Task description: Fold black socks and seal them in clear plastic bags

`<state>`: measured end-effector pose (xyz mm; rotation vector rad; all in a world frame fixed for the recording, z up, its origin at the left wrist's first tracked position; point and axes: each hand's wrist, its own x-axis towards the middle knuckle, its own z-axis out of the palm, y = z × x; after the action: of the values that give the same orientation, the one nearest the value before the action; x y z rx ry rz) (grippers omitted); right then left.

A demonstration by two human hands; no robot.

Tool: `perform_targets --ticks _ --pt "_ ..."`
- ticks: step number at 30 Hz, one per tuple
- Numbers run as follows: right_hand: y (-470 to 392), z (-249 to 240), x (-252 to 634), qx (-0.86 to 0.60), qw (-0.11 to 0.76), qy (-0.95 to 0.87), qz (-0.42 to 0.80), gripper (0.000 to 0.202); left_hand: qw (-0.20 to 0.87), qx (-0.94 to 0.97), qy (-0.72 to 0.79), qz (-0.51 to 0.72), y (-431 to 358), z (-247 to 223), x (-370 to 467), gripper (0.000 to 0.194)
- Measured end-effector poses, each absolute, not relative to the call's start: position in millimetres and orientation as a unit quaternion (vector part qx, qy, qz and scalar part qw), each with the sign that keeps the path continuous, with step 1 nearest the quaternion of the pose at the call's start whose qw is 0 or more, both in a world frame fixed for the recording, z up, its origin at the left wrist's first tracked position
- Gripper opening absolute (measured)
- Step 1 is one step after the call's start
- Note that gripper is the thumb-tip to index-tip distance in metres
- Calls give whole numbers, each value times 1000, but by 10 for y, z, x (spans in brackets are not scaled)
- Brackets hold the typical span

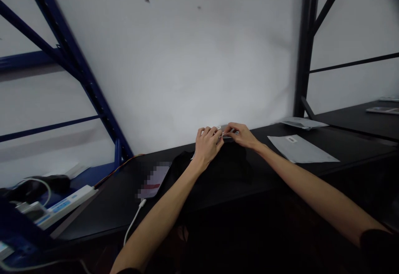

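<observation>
At the back of the black tabletop point(199, 188), against the wall, my two hands work close together on a small grey-white packet point(225, 127). My left hand point(207, 143) is closed on its left side, with the fingers bent over and the thumb toward the middle. From the other side, my right hand point(242, 135) pinches the packet between thumb and fingertips. Most of the packet is hidden behind my fingers, and a small white label shows near its top edge. Some dark, soft-looking material point(182, 162) lies beside my left wrist.
A phone point(155, 181) with a white cable point(134, 220) lies left of my forearm. Farther left is a white power strip point(67, 204) by a blue rack post point(90, 87). To the right lie a flat grey mailer point(302, 149) and another packet point(302, 122), near a black post point(304, 45).
</observation>
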<state>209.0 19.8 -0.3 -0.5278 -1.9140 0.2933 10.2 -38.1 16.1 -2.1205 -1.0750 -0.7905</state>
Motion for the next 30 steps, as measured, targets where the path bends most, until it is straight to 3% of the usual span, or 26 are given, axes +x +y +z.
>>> perform_targets --ticks 13,20,26,30 --pt "353 122 2378 -257 638 -709 153 18 285 -791 -417 -345 -389 248 116 14" --pt "506 144 2655 -268 744 -591 158 29 269 -775 -433 -373 -342 272 -35 11" --pt "339 135 2552 -264 722 -618 165 34 152 -759 -441 -455 -298 193 -61 14" --pt "160 100 2413 -266 599 -753 61 48 75 -760 -417 -494 -282 113 -2 22"
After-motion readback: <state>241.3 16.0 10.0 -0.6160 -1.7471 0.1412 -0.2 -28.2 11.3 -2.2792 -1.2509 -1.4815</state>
